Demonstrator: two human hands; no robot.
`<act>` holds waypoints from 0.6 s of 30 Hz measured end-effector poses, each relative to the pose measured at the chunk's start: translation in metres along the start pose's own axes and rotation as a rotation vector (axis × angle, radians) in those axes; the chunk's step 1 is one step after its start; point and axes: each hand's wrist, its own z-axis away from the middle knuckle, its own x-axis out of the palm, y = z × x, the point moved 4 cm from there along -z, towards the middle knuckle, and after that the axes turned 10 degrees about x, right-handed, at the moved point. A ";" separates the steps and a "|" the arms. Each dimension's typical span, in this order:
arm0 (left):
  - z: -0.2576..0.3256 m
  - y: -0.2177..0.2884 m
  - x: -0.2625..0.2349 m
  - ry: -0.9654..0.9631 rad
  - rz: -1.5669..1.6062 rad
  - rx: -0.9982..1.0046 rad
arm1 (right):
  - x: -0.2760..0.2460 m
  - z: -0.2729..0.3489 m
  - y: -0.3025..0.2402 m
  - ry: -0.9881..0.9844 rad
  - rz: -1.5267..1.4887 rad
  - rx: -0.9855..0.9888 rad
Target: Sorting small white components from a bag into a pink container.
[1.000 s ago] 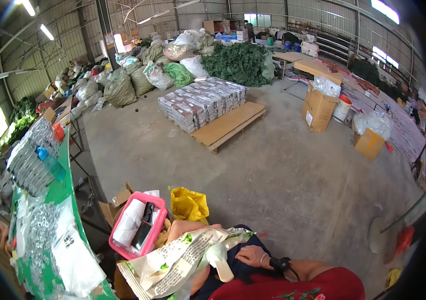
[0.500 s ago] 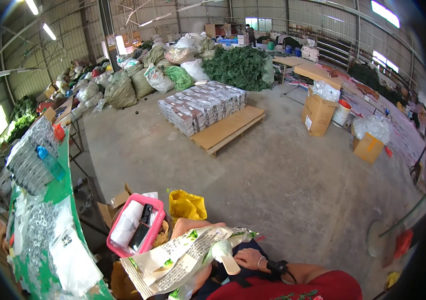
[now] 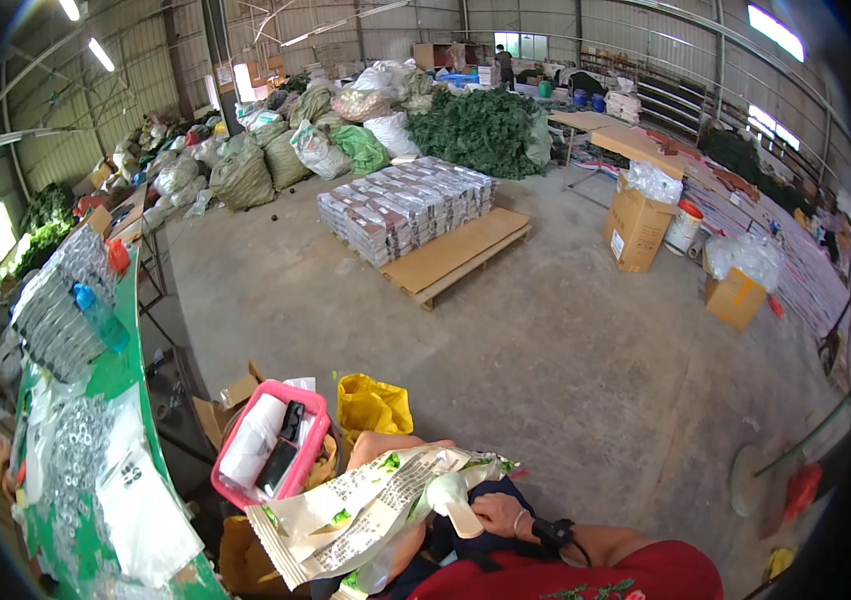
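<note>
A cream-coloured plastic package (image 3: 346, 515) with green leaf pictures and a crimped end lies slanting across my lap. On its right end rests a rounded whitish-green object with a flat tan handle (image 3: 464, 518); its kind is unclear. My right hand (image 3: 498, 512) lies on dark cloth close beside that handle, fingers loosely bent and nothing seen in them. A dark band is round my right wrist. Bare skin shows beyond and below the package, but the fingers of my left hand are hidden, and I cannot tell what they hold.
Left of my lap stands a pink basket (image 3: 321, 440) with a white roll and dark items, beside a yellow bag (image 3: 376, 405). A green table (image 3: 126, 370) bears clear plastic pieces and a blue bottle (image 3: 96, 315). Ahead, a pallet (image 3: 466, 260) carries stacked packs; cartons (image 3: 636, 230) stand right.
</note>
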 end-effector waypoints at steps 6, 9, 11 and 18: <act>0.068 -0.020 0.010 0.231 -0.071 -0.532 | 0.001 -0.007 -0.001 -0.032 0.013 -0.024; 0.050 -0.058 0.024 0.518 0.431 -0.737 | 0.001 -0.003 0.000 -0.026 -0.004 -0.055; 0.044 -0.071 0.033 0.506 0.454 -0.779 | -0.001 0.000 0.003 0.017 -0.014 0.012; 0.059 -0.073 0.029 0.505 0.476 -0.737 | 0.000 -0.004 0.001 0.012 -0.007 -0.022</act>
